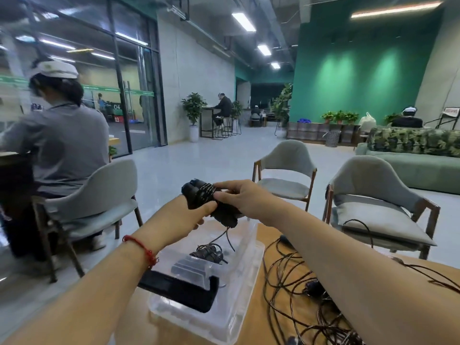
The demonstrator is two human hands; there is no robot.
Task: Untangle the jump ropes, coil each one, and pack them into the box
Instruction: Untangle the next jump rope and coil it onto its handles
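Coiled jump rope (202, 198) is held above the box (257, 255), grasped by the left grip (184, 219) and right grip (245, 198); tangled ropes (314, 286) are strewn right of the box.

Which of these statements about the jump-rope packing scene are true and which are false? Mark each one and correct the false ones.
1. The left hand and the right hand both hold one coiled jump rope. True.
2. The clear box has no rope in it yet. False: a second coiled rope already lies inside it.
3. Tangled ropes lie on the wooden table to the right of the box. True.
4. The red string bracelet is on the right wrist. False: it is on the left wrist.
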